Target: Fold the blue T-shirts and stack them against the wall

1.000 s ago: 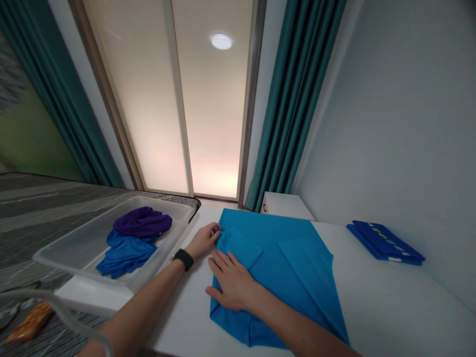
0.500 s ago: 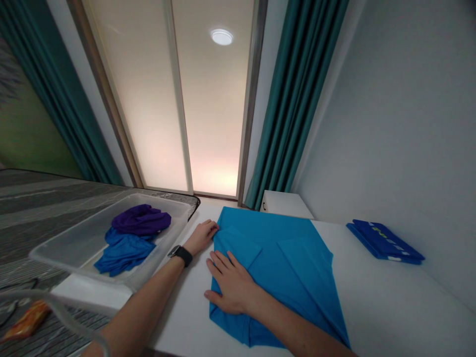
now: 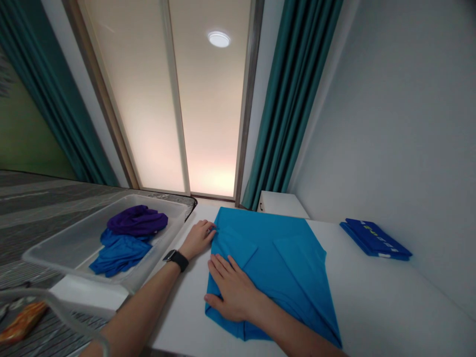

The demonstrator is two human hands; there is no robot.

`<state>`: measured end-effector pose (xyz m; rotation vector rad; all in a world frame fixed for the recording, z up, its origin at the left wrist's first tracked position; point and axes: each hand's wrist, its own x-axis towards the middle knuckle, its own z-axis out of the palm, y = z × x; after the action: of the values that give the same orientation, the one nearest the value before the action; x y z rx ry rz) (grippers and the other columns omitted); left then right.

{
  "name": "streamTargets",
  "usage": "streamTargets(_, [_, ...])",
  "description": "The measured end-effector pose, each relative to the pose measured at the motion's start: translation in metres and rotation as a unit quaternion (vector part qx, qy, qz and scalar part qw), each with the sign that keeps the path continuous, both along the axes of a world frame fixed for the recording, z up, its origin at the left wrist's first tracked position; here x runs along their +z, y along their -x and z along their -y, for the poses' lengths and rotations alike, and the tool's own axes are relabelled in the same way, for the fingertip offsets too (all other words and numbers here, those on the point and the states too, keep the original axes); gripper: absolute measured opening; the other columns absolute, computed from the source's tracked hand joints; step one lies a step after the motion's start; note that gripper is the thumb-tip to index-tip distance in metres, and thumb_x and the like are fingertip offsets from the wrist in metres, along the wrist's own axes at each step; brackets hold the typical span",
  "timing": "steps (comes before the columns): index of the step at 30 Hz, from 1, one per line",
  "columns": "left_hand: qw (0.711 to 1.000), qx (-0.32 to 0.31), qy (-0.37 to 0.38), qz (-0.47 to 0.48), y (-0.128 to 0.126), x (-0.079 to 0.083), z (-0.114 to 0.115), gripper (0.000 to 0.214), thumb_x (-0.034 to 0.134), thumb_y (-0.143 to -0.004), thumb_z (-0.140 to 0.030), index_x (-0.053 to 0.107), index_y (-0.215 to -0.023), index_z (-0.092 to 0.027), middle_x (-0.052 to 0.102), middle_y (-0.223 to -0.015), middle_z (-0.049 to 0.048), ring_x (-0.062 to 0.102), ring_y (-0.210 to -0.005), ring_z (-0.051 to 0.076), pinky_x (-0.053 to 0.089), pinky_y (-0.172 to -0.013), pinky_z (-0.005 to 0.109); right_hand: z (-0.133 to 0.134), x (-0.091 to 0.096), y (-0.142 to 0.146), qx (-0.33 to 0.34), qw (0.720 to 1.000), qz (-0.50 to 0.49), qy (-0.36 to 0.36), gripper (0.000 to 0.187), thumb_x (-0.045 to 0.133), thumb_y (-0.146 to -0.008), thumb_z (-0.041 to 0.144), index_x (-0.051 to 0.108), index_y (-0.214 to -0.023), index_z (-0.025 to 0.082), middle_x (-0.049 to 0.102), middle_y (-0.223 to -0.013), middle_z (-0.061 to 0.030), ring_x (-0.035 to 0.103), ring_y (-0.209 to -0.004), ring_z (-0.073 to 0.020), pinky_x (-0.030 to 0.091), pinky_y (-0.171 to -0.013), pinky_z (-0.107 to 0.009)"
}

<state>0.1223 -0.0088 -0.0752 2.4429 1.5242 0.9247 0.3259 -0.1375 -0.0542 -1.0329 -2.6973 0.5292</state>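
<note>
A bright blue shirt lies on the white table, partly folded, with its sleeves turned in across the body. At its far left edge my left hand, a black watch on the wrist, has thumb and fingers closed on the fabric. My right hand rests flat on the shirt's near left part, fingers stretched out and palm down. Part of the shirt's near side is hidden under my right forearm.
Left of the table, a clear plastic bin holds a purple garment and a blue garment. A folded dark blue garment lies at the right by the wall. Behind the table stands a white cabinet.
The whole view has shifted slightly. Both hands keep nearly the same places on the shirt, with the left fingers bunched a little more at its edge.
</note>
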Motion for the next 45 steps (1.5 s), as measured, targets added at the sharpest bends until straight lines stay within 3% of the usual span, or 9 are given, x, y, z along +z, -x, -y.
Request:
streamTargets(4, [0.999,0.003,0.012,-0.034,0.0,-0.002,0.002,0.023,0.05,-0.091,-0.033,0.065,-0.105,-0.021,0.064,-0.098,0.0074,0.058,-0.094,0.024,0.043,-0.086,0.037,-0.007,-0.001,-0.015,-0.022,1.0,0.017,-0.012,0.069,0.027,-0.099,0.053,0.018,-0.154,0.012,0.012,-0.161,-0.0108,0.009,-0.148,-0.0237,0.007,-0.12,-0.045])
streamTargets(6, [0.999,0.005,0.017,-0.035,0.001,-0.004,0.0,0.023,0.049,-0.092,-0.032,0.065,-0.104,-0.02,0.064,-0.097,0.0072,0.058,-0.093,0.024,0.043,-0.085,0.037,-0.015,0.002,-0.028,-0.048,0.998,0.017,-0.029,0.063,0.028,-0.1,0.047,0.024,-0.153,0.013,0.022,-0.159,-0.0113,0.017,-0.146,-0.0241,0.012,-0.119,-0.044])
streamTargets(10, [0.999,0.012,0.021,-0.037,0.002,-0.004,-0.005,0.027,0.045,-0.093,-0.032,0.067,-0.1,-0.019,0.064,-0.092,0.0078,0.059,-0.09,0.024,0.044,-0.082,0.036,-0.043,0.011,-0.061,-0.19,0.978,0.037,-0.077,0.042,0.035,-0.099,0.032,0.053,-0.134,0.018,0.058,-0.132,-0.0122,0.049,-0.123,-0.0259,0.034,-0.102,-0.041])
streamTargets(13, [0.997,0.028,0.032,-0.068,-0.004,0.004,-0.011,0.03,0.043,-0.093,-0.033,0.069,-0.1,-0.019,0.065,-0.093,0.0088,0.058,-0.093,0.026,0.042,-0.083,0.038,-0.067,0.011,-0.085,-0.287,0.953,0.054,-0.083,0.033,0.035,-0.097,0.024,0.063,-0.113,0.019,0.067,-0.114,-0.0098,0.057,-0.11,-0.0248,0.036,-0.093,-0.038])
streamTargets(17, [0.993,0.022,0.042,-0.105,-0.022,0.016,-0.024,0.028,0.045,-0.092,-0.031,0.067,-0.107,-0.021,0.066,-0.1,0.0095,0.055,-0.1,0.029,0.038,-0.089,0.042,-0.087,0.003,-0.105,-0.326,0.942,0.053,-0.062,0.03,0.035,-0.096,0.02,0.064,-0.105,0.018,0.071,-0.105,-0.0094,0.063,-0.097,-0.0232,0.037,-0.084,-0.035])
streamTargets(23, [0.989,-0.021,0.07,-0.129,-0.047,0.021,-0.043,0.022,0.051,-0.089,-0.029,0.069,-0.102,-0.026,0.065,-0.101,0.0085,0.054,-0.104,0.029,0.037,-0.092,0.044,-0.098,-0.005,-0.124,-0.358,0.931,0.027,-0.068,0.034,0.031,-0.096,0.017,0.061,-0.112,0.02,0.069,-0.111,-0.0076,0.06,-0.103,-0.0216,0.037,-0.084,-0.033])
streamTargets(31, [0.989,-0.04,0.093,-0.105,-0.049,0.019,-0.049,0.012,0.053,-0.083,-0.025,0.064,-0.084,-0.022,0.064,-0.09,0.0059,0.058,-0.091,0.024,0.043,-0.083,0.036,-0.109,-0.014,-0.163,-0.356,0.93,0.013,-0.088,0.039,0.033,-0.094,0.017,0.062,-0.12,0.019,0.062,-0.117,-0.0098,0.053,-0.111,-0.0229,0.038,-0.093,-0.035])
streamTargets(38, [0.995,-0.022,0.082,-0.056,-0.048,0.01,-0.046,0.013,0.046,-0.088,-0.026,0.058,-0.088,-0.022,0.065,-0.082,0.0035,0.06,-0.077,0.02,0.044,-0.071,0.03,-0.096,-0.037,-0.16,-0.332,0.937,0.047,-0.102,0.043,0.038,-0.097,0.032,0.053,-0.134,0.017,0.051,-0.136,-0.0141,0.045,-0.127,-0.0271,0.034,-0.105,-0.041])
streamTargets(45, [0.997,0.037,0.065,-0.031,-0.043,0.002,-0.043,0.015,0.046,-0.089,-0.026,0.057,-0.099,-0.022,0.067,-0.085,0.0027,0.062,-0.078,0.021,0.044,-0.071,0.03,-0.091,-0.038,-0.158,-0.333,0.935,0.047,-0.113,0.045,0.035,-0.097,0.033,0.052,-0.136,0.017,0.05,-0.14,-0.0151,0.042,-0.132,-0.0271,0.03,-0.109,-0.043])
